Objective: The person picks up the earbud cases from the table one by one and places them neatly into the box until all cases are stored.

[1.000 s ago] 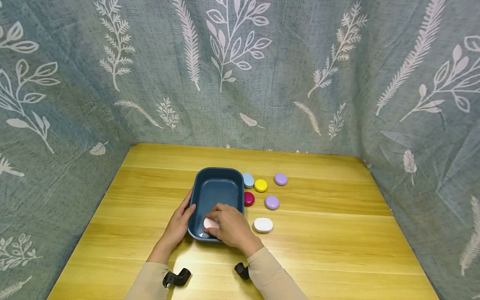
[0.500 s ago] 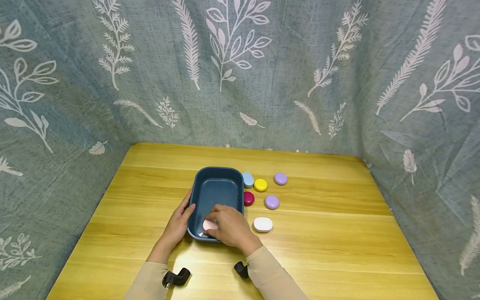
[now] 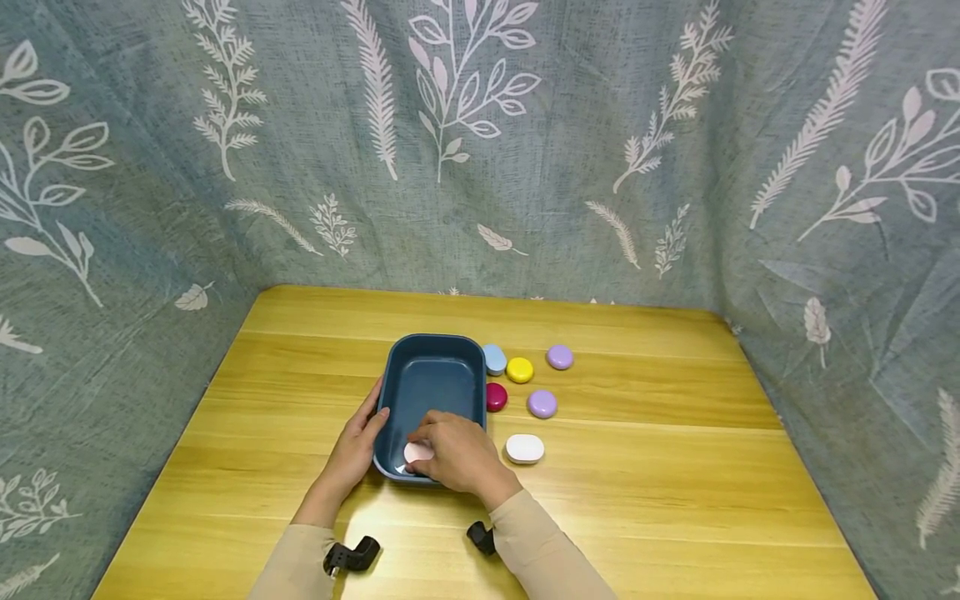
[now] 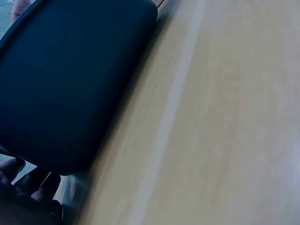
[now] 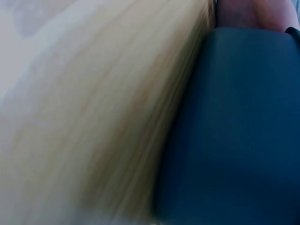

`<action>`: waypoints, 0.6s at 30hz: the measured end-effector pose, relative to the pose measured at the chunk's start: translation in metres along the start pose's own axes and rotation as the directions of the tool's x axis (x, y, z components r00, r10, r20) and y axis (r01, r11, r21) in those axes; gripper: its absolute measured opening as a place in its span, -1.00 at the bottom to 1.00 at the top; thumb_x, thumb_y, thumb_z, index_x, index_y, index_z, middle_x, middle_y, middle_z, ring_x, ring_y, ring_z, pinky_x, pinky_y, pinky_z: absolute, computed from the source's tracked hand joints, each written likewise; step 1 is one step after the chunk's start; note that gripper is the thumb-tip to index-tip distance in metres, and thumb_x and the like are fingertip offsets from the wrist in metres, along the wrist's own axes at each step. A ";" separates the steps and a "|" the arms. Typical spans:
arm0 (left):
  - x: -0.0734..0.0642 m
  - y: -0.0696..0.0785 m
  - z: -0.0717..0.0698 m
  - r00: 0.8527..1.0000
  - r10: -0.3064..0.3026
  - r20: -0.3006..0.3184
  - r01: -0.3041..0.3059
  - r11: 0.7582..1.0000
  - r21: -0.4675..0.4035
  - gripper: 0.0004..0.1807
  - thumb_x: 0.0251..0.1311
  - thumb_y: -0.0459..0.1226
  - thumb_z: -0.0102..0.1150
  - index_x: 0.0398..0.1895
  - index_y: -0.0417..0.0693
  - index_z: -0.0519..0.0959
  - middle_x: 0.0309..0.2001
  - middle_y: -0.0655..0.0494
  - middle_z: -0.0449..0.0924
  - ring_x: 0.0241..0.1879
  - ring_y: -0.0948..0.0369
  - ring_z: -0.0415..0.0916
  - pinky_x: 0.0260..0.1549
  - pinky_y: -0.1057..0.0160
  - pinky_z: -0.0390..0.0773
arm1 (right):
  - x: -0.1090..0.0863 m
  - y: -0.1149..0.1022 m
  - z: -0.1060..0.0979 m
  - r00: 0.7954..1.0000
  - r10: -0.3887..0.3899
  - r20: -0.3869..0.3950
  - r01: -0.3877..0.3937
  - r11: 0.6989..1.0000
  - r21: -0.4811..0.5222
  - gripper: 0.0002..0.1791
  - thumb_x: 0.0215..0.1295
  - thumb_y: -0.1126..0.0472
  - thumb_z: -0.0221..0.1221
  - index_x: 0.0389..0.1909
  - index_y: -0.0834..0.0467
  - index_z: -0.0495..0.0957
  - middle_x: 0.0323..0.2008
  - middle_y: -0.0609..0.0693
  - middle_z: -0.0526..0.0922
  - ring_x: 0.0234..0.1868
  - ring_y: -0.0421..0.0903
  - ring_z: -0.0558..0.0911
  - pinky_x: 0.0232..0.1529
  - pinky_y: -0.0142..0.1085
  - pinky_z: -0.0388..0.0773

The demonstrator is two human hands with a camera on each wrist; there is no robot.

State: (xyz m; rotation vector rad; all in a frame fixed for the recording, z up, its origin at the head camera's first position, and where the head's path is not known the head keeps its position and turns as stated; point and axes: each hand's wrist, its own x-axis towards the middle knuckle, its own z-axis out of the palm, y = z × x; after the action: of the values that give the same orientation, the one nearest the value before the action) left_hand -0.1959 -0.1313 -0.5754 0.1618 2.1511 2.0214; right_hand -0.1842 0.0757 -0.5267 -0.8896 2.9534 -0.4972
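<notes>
In the head view a dark blue rectangular container [image 3: 438,387] sits on the table. My left hand [image 3: 354,446] grips its left side, thumb at the rim and fingers along the outer wall. Inside the near end, my right hand [image 3: 459,454] pinches a pale pinkish-white rounded piece [image 3: 417,452] low over the floor; the fingers cover its right part. Both wrist views show mostly the container's outer wall [image 4: 70,84], with left fingertips [image 4: 44,185] beside it in the left one. The pinched piece appears in neither.
Right of the container lie a light blue oval piece [image 3: 494,359], a yellow round one [image 3: 520,370], a dark red one [image 3: 496,397], two lilac ones [image 3: 559,357] and a white oval piece [image 3: 524,449]. Patterned grey-green cloth [image 3: 480,167] hangs around the wooden table [image 3: 645,500].
My right hand has sunk very slightly toward the container's near end with the pale piece. The left hand keeps its grip; the loose pieces stay put.
</notes>
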 end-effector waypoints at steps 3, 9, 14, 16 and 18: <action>0.000 0.000 0.000 1.000 -0.001 -0.005 0.001 1.000 0.007 -0.36 0.67 -0.14 -0.19 0.69 0.42 -0.05 0.70 0.22 -0.17 0.68 0.04 -0.21 0.60 -0.15 -0.03 | 0.001 -0.001 0.000 1.000 0.011 0.009 -0.011 1.000 -0.003 -0.58 0.22 -0.22 0.43 0.05 -0.16 0.78 -0.10 -0.25 0.66 -0.11 -0.21 0.67 -0.18 -0.31 0.62; 0.000 -0.001 0.000 1.000 -0.001 -0.005 0.001 1.000 0.011 -0.36 0.67 -0.12 -0.19 0.69 0.41 -0.05 0.70 0.20 -0.17 0.68 0.04 -0.20 0.59 -0.14 -0.01 | 0.002 -0.002 -0.001 0.999 0.027 0.033 -0.027 1.000 -0.004 -0.57 0.20 -0.22 0.45 0.05 -0.19 0.78 -0.11 -0.25 0.67 -0.14 -0.20 0.67 -0.22 -0.30 0.61; 0.000 -0.002 -0.001 1.000 0.001 -0.003 -0.001 1.000 0.004 -0.37 0.68 -0.10 -0.20 0.69 0.43 -0.05 0.70 0.23 -0.17 0.68 0.06 -0.21 0.59 -0.12 -0.01 | 0.003 -0.002 -0.001 0.998 0.035 0.042 -0.035 0.999 -0.005 -0.57 0.18 -0.23 0.46 0.05 -0.20 0.78 -0.11 -0.26 0.68 -0.15 -0.19 0.67 -0.21 -0.29 0.61; 0.000 -0.002 -0.001 1.000 0.002 -0.006 -0.002 1.000 0.008 -0.37 0.68 -0.10 -0.20 0.69 0.42 -0.05 0.70 0.23 -0.17 0.68 0.06 -0.21 0.59 -0.12 -0.02 | 0.003 -0.002 -0.001 0.999 0.034 0.043 -0.033 0.999 -0.006 -0.57 0.17 -0.23 0.46 0.05 -0.20 0.78 -0.12 -0.27 0.68 -0.16 -0.19 0.67 -0.21 -0.30 0.60; 0.001 -0.001 0.000 1.000 0.000 -0.010 0.000 1.000 0.011 -0.37 0.67 -0.11 -0.19 0.69 0.42 -0.05 0.70 0.24 -0.16 0.68 0.06 -0.21 0.60 -0.12 -0.02 | 0.003 -0.002 -0.001 0.999 0.031 0.043 -0.031 1.000 -0.007 -0.56 0.16 -0.23 0.47 0.04 -0.20 0.79 -0.14 -0.27 0.68 -0.17 -0.19 0.67 -0.21 -0.31 0.60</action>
State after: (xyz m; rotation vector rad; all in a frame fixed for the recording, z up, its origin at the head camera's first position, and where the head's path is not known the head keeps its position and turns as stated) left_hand -0.1966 -0.1314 -0.5767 0.1542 2.1686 2.0147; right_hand -0.1859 0.0728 -0.5251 -0.8426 2.9269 -0.4626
